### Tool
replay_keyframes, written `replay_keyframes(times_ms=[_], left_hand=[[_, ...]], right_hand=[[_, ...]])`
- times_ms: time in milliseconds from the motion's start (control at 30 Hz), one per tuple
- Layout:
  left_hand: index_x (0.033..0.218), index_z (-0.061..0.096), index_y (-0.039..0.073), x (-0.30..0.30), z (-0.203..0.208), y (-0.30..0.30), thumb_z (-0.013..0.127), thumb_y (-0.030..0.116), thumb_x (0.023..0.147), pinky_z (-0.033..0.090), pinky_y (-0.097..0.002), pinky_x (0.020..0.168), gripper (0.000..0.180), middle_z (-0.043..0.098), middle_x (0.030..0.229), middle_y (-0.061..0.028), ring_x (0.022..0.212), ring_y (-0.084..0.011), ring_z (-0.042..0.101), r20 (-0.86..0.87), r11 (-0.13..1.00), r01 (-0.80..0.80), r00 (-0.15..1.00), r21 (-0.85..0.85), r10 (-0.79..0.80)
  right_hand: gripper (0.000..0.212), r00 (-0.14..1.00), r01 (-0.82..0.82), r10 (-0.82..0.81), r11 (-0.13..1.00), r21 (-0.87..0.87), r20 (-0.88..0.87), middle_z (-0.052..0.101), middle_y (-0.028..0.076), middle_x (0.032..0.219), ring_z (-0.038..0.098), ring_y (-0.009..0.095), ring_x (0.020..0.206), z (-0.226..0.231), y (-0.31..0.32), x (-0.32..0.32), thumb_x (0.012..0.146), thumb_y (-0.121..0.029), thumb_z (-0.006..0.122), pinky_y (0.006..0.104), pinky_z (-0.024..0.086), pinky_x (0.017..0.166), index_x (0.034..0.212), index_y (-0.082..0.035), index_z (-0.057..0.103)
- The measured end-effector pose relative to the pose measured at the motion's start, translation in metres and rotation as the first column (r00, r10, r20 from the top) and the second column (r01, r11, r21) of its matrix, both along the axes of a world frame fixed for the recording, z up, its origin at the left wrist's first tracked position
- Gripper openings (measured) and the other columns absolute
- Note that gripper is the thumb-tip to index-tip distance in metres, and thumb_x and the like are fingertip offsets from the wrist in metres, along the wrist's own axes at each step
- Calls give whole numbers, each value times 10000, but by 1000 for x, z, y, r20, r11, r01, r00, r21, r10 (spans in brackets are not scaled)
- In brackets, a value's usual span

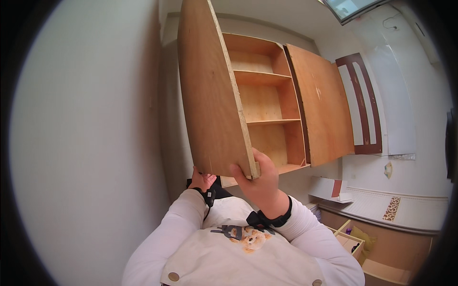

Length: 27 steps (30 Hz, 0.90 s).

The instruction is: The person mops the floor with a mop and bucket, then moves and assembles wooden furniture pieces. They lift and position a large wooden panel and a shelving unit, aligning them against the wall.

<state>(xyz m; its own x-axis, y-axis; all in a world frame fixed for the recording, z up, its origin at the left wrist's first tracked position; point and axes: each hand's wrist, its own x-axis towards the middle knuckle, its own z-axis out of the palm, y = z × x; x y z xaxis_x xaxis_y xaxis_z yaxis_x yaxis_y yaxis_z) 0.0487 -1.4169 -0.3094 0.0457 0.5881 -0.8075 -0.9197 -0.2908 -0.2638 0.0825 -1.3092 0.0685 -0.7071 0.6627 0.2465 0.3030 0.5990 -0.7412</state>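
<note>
A large plywood board (210, 95) stands upright and slightly tilted in front of me, its pale layered edge facing right. My right hand (263, 183) is closed around its near right corner, the thumb on the broad face. At the board's near left corner, my left hand (202, 181) holds it from below, with the thumb up against the wood and the fingers partly hidden. Just behind the board is an open wooden cabinet (295, 121) with several shelf compartments, its left part covered from sight.
A second wooden panel (322, 105) is at the cabinet's right side. Beyond it is a dark red and white door panel (358, 102). A bare wall (86, 143) rises close on my left. Wooden drawers (350, 238) and a tiled strip (405, 212) lie at the lower right.
</note>
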Motion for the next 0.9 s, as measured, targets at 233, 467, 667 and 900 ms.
replay_keyframes(times_ms=[233, 467, 667, 900], left_hand=[[879, 519, 126, 63, -17, 2, 410, 382, 952, 383, -207, 503, 287, 510, 712, 23, 553, -105, 404, -84, 958, -277, 959, -78, 270], [718, 531, 149, 77, -4, 6, 499, 350, 908, 361, -195, 456, 278, 488, 576, 44, 406, -87, 317, -15, 919, -286, 956, -271, 293], [789, 558, 62, 90, -14, 2, 391, 610, 879, 534, -302, 618, 579, 641, 707, -46, 669, -173, 632, -45, 876, -328, 941, -354, 335], [1048, 551, 102, 92, -56, 44, 326, 555, 921, 528, -314, 591, 521, 639, 916, -33, 779, -209, 625, -338, 786, -453, 882, -421, 327]], right_hand=[[352, 998, 67, -66, 995, -72, 17, 647, 121, 857, 638, 206, 755, 17, -4, 46, 751, -122, 703, 292, 498, 680, 1067, -14, 593], [303, 983, 182, -179, 945, -270, 37, 641, 65, 812, 599, 120, 714, 13, 33, 91, 767, -97, 701, 256, 484, 642, 1015, 30, 584], [298, 945, 206, -312, 800, -564, -97, 605, 34, 862, 562, 90, 744, 3, 101, 137, 792, -63, 670, 224, 464, 662, 1047, 32, 548], [321, 908, 140, -381, 670, -729, -176, 605, 52, 886, 581, 118, 749, -54, 219, 236, 770, -37, 673, 240, 479, 661, 1054, 21, 536]])
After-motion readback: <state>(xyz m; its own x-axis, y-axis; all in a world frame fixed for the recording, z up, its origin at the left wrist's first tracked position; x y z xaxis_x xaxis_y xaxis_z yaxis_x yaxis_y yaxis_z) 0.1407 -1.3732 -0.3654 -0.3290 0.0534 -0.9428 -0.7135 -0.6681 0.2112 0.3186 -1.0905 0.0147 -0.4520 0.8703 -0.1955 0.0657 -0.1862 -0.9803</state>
